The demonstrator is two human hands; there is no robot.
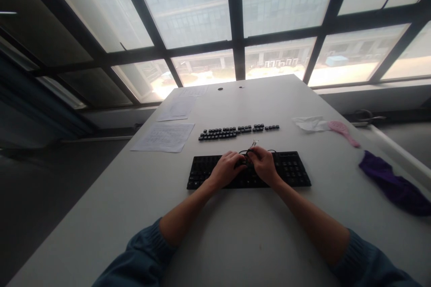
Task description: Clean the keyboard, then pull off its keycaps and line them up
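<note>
A black keyboard (292,172) lies across the white table (249,233). Over its middle my two hands meet. My left hand (228,169) rests on the keys with its fingers curled toward the other hand; whether it holds anything is too small to tell. Just beside it, my right hand (263,165) is closed around a small tool with thin metal prongs (253,143) that point up and away from me. Behind the keyboard, loose black keycaps (218,134) stand in rows. A thin black cable shows at the keyboard's back edge.
Sheets of paper (163,137) lie on the left side of the table. On the right are a white tissue (310,123), a pink hairbrush (342,132) and a purple cloth (393,184). Large windows (198,4) rise beyond the far edge.
</note>
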